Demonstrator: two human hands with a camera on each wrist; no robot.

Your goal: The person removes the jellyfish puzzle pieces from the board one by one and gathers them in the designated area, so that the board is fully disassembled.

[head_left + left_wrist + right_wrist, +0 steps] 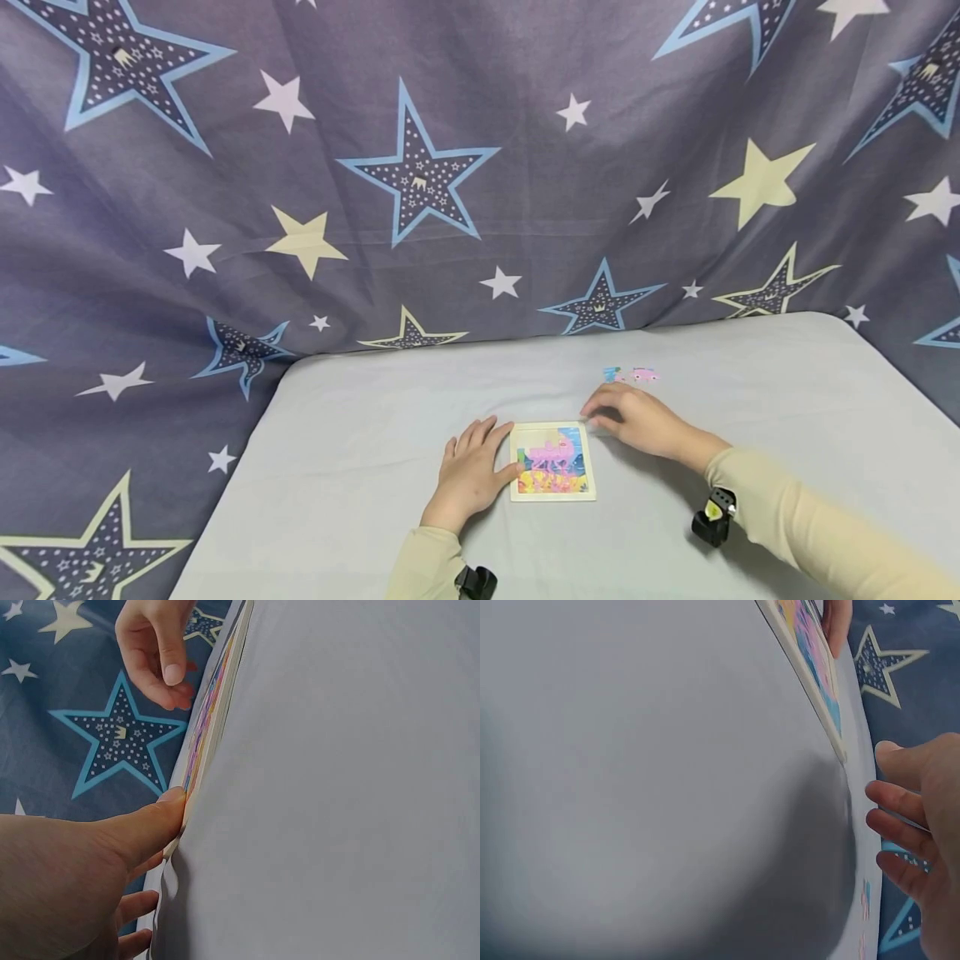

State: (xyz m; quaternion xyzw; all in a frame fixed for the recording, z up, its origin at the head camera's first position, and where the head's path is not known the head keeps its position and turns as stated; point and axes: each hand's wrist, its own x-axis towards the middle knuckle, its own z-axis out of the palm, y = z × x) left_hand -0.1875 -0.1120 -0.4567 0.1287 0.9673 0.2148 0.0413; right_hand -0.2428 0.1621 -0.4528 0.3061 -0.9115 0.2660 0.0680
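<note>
A square picture puzzle [552, 462] in a pale wooden frame lies on the bed-like surface, showing a pink figure over blue, yellow and orange; its upper left part is bare beige. My left hand [468, 479] rests at its left side, fingers spread, thumb [154, 825] pressing on the frame edge. Just off the upper right corner hovers my right hand [637, 421], fingers loosely bent. The right wrist view shows the thumb and fingers of that hand [922, 817] apart, with nothing between them.
Beyond the right hand lie two loose puzzle pieces, one blue and pink [612, 374], the other pink [645, 375]. A pale grey sheet [360, 467] covers the flat surface. Behind it hangs a dark curtain [465, 75] with stars.
</note>
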